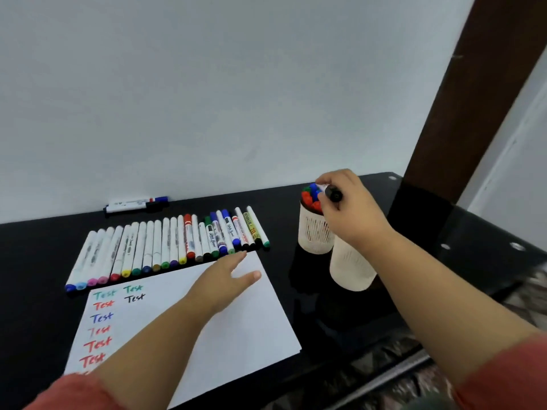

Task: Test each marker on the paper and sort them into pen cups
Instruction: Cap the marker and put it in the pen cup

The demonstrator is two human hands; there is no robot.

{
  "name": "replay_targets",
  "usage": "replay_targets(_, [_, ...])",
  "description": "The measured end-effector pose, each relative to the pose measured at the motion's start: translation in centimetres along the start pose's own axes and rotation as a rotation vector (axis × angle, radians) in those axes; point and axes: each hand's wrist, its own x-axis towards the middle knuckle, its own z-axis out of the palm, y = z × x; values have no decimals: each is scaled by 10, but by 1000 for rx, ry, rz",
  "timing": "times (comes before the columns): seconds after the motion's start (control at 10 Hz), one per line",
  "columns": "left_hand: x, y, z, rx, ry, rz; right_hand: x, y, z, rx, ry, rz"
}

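A black-capped marker [333,193] is held in the grip of the right hand [352,208], with the fingers curled around its body, directly above the far pen cup [314,232]. This cup is already filled with several markers, whose red, blue and green caps are seen at its mouth. A second pen cup [350,266] is placed just beside it, nearer to the person; its opening is hidden by the right forearm, so its content cannot be told.

The left hand [228,279] is kept flat and relaxed on the paper [236,321], the fingers stretched toward the row of markers [165,244], and nothing is held by it. On the left part of the paper the word "Test" is written in green, red, blue and black, in two columns.

It is judged that only a part of the work is done: some markers are tested and sorted into the far cup, and the black one is about to be put there. A long row is left on the black surface [35,261] behind the paper, and two more markers [136,204] are lying apart near the wall
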Motion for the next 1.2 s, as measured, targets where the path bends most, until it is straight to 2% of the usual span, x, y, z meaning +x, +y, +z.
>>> replay_targets(0.2, [19, -15, 21, 286, -35, 27, 19, 33, -10, -80, -100, 142])
replay_targets(0.4, [24, -20, 26, 375, -37, 12, 34, 48, -5, -197, -222, 238])
replay_targets(0.6, [26, -21, 28, 406, -20, -5, 43, 52, 1, -160, -281, 317])
replay_targets(0.8, [28, -22, 29, 418, -15, -4, 48, 56, 5, -91, -220, 294])
replay_targets(0.9, [27, -21, 28, 416, -17, -4, 45, 56, 4, -164, -190, 217])
replay_targets(1.2, [26, -19, 27, 428, -30, -1, 45, 57, 6, -268, -287, 194])
